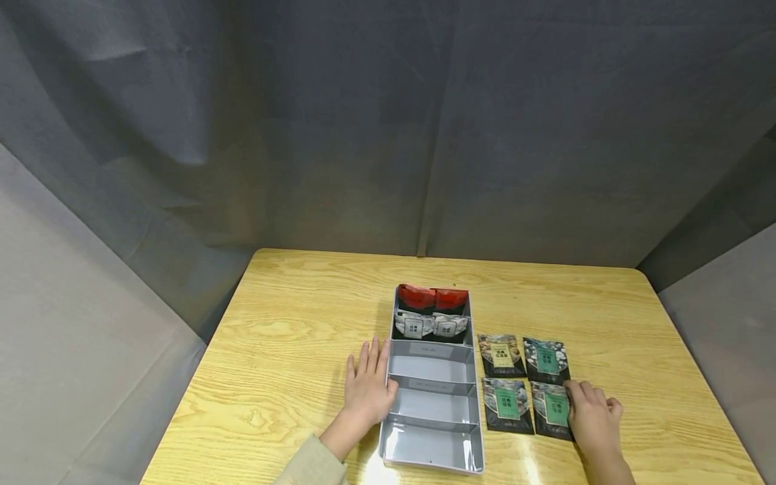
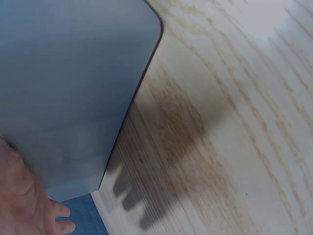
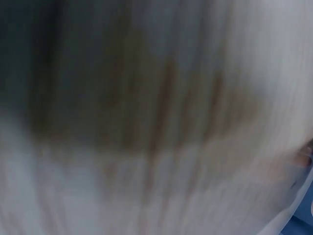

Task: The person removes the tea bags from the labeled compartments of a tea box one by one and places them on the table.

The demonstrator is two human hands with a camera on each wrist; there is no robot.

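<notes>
A grey tray with dividers stands on the wooden table. My left hand lies along its left wall, fingers straight, thumb at the rim; the left wrist view has this hand beside the tray's grey side. Right of the tray lie a black packet with a yellow label and three with green labels: upper right, lower left and lower right. My right hand has bent fingers at the lower right packet's right edge. Its thumb is hidden, so I cannot tell whether it pinches the packet.
In the tray's far compartment, two red packets stand behind two silver-and-black packets. The nearer compartments show their grey floors. A dark curtain hangs behind the table, with pale panels at both sides. The right wrist view is mostly blurred.
</notes>
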